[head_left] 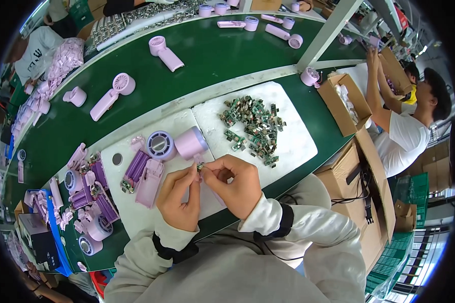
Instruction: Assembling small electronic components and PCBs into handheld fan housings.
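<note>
My left hand [178, 198] and my right hand [233, 184] meet over the white foam sheet, fingertips pinched together on a small green circuit board [199, 166]. A pale lavender part shows below between the hands, mostly hidden by the fingers. Just beyond them lie two lavender fan heads, one showing its round grille [161, 146] and one on its side [189, 143]. Left of my left hand rest an open lavender handle shell [149, 183] and a fan handle with a purple battery [136, 166]. A heap of green circuit boards [255, 123] covers the right-hand foam sheet [301, 144].
Lavender fan parts [88, 197] pile up at the left beside a blue tray [60, 247]. Assembled handheld fans [114, 96] lie on the green conveyor [197, 65] behind a low rail. Cardboard boxes [345, 103] stand at the right, where a co-worker [407, 126] sits.
</note>
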A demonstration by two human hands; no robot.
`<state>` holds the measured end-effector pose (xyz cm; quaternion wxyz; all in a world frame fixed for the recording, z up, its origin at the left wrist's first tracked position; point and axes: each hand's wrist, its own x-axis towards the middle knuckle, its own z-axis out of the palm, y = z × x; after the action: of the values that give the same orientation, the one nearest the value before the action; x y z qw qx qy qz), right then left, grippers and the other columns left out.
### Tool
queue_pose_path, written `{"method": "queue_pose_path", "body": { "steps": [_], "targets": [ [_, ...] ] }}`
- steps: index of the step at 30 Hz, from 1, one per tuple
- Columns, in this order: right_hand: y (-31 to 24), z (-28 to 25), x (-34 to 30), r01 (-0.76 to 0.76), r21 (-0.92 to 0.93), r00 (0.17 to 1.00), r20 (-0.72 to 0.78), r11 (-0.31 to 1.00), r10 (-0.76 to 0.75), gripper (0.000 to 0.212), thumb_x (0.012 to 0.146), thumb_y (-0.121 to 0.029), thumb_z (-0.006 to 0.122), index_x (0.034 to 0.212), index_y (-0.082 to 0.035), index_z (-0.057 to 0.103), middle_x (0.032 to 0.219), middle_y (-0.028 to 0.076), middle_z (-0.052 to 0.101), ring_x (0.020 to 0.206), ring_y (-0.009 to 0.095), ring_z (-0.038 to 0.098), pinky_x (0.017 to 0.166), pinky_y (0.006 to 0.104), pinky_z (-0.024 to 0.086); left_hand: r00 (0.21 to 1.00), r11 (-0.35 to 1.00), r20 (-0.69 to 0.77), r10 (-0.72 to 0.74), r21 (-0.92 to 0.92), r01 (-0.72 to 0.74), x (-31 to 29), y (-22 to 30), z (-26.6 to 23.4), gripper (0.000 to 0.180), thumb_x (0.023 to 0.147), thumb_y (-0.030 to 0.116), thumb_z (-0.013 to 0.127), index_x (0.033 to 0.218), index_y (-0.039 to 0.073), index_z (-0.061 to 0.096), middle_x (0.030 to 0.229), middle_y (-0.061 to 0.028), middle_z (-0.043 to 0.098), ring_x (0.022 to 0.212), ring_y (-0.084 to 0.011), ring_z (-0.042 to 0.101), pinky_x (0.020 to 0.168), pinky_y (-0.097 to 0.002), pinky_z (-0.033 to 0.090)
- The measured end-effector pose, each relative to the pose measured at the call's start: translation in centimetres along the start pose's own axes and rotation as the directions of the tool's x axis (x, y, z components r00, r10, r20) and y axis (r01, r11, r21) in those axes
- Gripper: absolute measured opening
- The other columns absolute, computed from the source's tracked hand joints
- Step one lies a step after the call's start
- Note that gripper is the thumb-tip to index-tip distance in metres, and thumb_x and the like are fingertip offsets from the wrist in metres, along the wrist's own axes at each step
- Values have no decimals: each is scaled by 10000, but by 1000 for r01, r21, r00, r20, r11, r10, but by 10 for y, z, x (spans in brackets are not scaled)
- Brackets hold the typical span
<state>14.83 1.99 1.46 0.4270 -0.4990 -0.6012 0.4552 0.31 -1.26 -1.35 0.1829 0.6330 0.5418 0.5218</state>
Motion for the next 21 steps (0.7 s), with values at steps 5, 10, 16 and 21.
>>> {"method": "queue_pose_path", "body": {
  "steps": [5,10,16,21],
  "targets": [
    [3,7,-1,-36,17,999,3,999,36,98,894,-30,702,953,47,689,797,42,695,655,55,577,596,217,471,999,998,-19,45,43,-44,-1,2,-1,339,861,-100,668,1177,21,703,1007,-144,676,876,-254,705,749,-307,546],
    [4,5,-2,-25,67,999,23,997,24,109,893,-30,705,971,43,688,797,36,694,659,48,571,588,210,462,999,999,-10,30,11,-30,-1,3,-5,344,862,-102,665,1179,23,702,1014,-147,674,889,-257,701,759,-313,546],
    [-8,-12,7,53,-215,970,241,975,1,138,875,-38,727,985,36,688,795,22,688,648,64,572,597,212,471,998,997,-19,-62,-50,61,-14,0,-12,290,901,-56,654,1177,18,702,1038,-129,683,912,-215,684,765,-304,545],
    [0,-28,24,174,-218,937,338,960,-93,156,890,-47,707,1026,21,678,842,12,680,694,79,585,643,218,483,992,969,-81,-101,-234,79,-11,3,-6,337,887,-29,684,1219,5,640,1047,-123,665,864,-201,668,769,-303,540]
  ]
}}
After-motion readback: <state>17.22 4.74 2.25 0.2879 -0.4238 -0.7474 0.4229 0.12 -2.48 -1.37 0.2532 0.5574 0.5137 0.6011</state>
